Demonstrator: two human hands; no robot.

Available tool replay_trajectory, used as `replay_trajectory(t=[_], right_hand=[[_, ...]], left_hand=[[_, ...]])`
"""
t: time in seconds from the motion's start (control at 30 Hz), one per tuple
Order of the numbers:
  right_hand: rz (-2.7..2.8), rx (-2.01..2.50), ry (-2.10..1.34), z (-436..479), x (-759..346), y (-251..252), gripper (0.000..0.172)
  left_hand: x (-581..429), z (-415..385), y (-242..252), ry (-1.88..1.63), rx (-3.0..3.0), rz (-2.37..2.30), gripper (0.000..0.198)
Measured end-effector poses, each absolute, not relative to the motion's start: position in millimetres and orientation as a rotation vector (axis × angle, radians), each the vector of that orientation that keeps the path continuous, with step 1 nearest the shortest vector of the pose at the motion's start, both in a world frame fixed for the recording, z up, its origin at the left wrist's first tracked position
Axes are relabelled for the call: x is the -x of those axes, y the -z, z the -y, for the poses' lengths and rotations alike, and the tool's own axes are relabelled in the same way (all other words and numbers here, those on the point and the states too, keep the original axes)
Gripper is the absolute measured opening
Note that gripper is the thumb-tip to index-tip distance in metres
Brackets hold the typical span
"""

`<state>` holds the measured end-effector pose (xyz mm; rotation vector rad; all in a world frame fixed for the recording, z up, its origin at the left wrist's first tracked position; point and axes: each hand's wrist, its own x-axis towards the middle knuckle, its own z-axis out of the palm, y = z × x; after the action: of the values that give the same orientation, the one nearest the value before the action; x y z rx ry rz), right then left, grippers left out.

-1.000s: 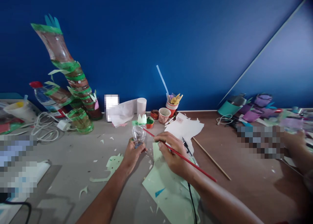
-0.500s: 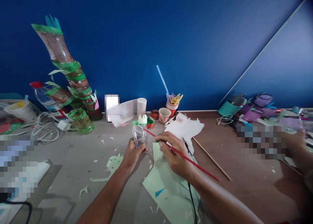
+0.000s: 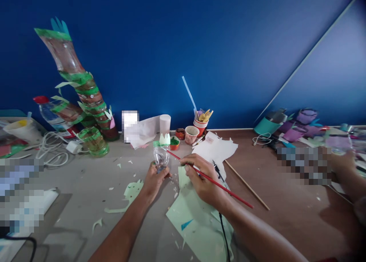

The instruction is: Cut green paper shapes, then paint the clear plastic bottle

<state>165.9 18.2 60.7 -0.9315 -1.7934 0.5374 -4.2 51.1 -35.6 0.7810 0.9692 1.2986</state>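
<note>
Left hand [image 3: 154,178] grips a clear plastic bottle-shaped cup with a green-painted rim [image 3: 161,157] low down, upright over the worktop [image 3: 85,178], likely to keep the rim free. Right hand [image 3: 201,176] pinches a long thin red rod, probably a paintbrush [image 3: 228,191], pen-style near its front, presumably for fine control; tip sits at the rim, contact unclear. Small orange tub of green paint [image 3: 174,142] stands just behind the cup, probably for short reach. Labels: red-capped clear bottle [image 3: 53,116] carries a red-and-white wrapper, text too small; square reddish print on the torn white paper sheet [image 3: 221,149], unreadable. No brand legible.
</note>
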Motion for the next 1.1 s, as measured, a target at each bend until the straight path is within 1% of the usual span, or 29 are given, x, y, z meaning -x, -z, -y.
replay_trajectory(t=[0.27, 0.53, 0.73, 1.1], right_hand=[[1.723, 0.934, -0.55, -17.1, -171.7, -69.3, 0.022], [1.553, 0.947, -0.733, -25.9, -179.9, -66.2, 0.019], [1.533, 1.026, -0.698, -35.2, -179.4, -61.4, 0.019], [1.664, 1.042, -0.594, -29.7, -178.0, -65.9, 0.019]], left_hand=[[5.4, -48.6, 26.1, -1.3, -0.706, -0.884, 0.038], [14.6, -50.6, 29.3, -1.233, -0.587, -0.786, 0.031], [15.8, -52.1, 29.7, -1.209, -0.566, -0.725, 0.032], [14.2, -47.8, 26.3, -1.195, -0.572, -0.709, 0.031]])
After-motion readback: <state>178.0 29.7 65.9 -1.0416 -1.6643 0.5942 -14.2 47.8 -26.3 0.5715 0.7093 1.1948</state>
